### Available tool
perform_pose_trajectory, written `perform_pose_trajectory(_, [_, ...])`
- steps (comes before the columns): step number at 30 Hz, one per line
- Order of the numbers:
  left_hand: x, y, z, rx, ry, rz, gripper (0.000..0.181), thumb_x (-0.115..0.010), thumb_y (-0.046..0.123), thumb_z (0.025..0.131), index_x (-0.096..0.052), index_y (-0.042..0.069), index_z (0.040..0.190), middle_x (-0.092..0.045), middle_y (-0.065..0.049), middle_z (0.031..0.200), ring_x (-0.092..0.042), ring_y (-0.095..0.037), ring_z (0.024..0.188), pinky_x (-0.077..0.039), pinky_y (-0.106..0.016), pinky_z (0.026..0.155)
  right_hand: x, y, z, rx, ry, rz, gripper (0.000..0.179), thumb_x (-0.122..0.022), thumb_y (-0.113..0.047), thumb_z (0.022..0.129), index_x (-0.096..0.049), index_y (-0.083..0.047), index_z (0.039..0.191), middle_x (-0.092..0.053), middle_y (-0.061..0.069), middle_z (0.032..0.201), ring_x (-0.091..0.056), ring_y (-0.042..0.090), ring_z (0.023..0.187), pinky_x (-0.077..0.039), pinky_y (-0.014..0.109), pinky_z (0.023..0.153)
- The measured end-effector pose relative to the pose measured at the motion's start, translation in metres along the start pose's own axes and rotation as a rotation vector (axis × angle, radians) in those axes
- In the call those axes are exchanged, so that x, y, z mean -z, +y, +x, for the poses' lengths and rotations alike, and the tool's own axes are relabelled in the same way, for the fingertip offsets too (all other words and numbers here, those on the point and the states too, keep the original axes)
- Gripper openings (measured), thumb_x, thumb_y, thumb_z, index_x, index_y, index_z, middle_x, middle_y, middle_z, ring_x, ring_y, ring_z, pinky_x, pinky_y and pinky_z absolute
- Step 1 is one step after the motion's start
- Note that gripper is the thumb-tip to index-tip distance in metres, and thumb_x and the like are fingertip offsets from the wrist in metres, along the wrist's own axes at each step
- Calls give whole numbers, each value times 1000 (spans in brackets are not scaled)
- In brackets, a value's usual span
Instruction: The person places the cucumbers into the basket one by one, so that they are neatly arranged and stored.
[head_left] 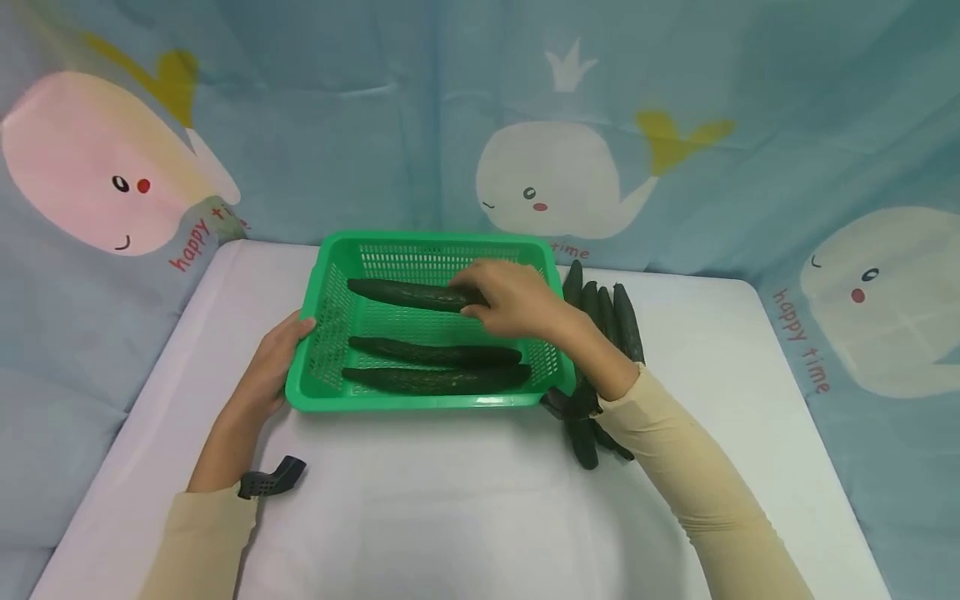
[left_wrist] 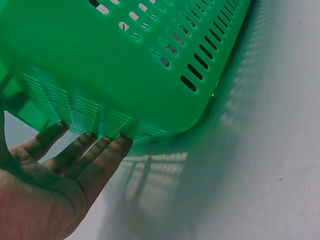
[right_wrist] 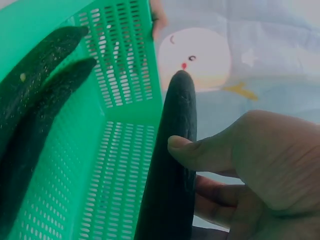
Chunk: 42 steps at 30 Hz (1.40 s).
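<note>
Green plastic is forming the rectangular, slotted basket (head_left: 442, 237) that is sitting before us on a white-covered table (head_left: 450, 517). With our right hand (head_left: 513, 300) we are pinching a long, dark-green cucumber (head_left: 405, 294) near its right end, thumb on one side and fingers on the other; it is lying crosswise over the basket's far half, though we cannot tell whether it is touching the bottom. Our left hand (head_left: 273, 362) is holding the basket's left side, its thumb lapping over the rim and its long fingers pressing the outer wall. Two more slender, dark-green cucumbers (head_left: 435, 381) are resting side by side inside, along the near wall. Just beyond the right rim, a bunch of dark cucumbers (head_left: 628, 321) is lying on the table, and our right forearm, in its beige sleeve (head_left: 697, 467), is crossing over them and hiding their middles. A black wrist device (head_left: 567, 404) is overlapping the basket's near right corner. Behind everything, a blue, whale-printed curtain (head_left: 360, 125) is hanging close to the far rim.
</note>
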<state>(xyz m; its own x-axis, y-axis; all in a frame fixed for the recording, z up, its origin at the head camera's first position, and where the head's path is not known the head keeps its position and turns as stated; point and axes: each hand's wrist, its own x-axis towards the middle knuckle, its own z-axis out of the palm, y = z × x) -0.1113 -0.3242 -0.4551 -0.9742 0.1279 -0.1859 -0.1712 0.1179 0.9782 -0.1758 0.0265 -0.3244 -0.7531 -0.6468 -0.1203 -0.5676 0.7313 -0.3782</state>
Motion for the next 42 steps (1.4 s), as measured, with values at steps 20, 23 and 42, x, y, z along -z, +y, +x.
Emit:
perform_pose_trajectory(20, [-4, -1, 1, -21, -4, -36, 73, -36, 47, 115, -12, 4, 170, -27, -37, 165, -64, 11, 114, -60, -13, 95, -7, 23, -25, -59, 132, 92, 37, -65, -30, 107, -67, -15, 141, -63, 8, 143, -69, 26, 120, -64, 45, 90])
perform_pose_trajectory(23, [-3, -2, 1, -26, -9, -45, 75, -37, 47, 115, -11, 3, 170, -26, -37, 165, -64, 10, 116, -60, -13, 96, -9, 28, -32, -74, 144, 106, 38, -64, -31, 107, -67, -16, 142, -63, 8, 143, -69, 27, 121, -64, 45, 85])
perform_pose_trajectory(42, [-3, -1, 0, -21, -29, -33, 74, -36, 49, 115, -11, 7, 171, -25, -34, 168, -62, 9, 120, -60, -14, 98, -11, 61, -82, -123, 321, 233, 39, -65, -25, 107, -64, -10, 143, -63, 12, 142, -67, 36, 124, -60, 52, 98])
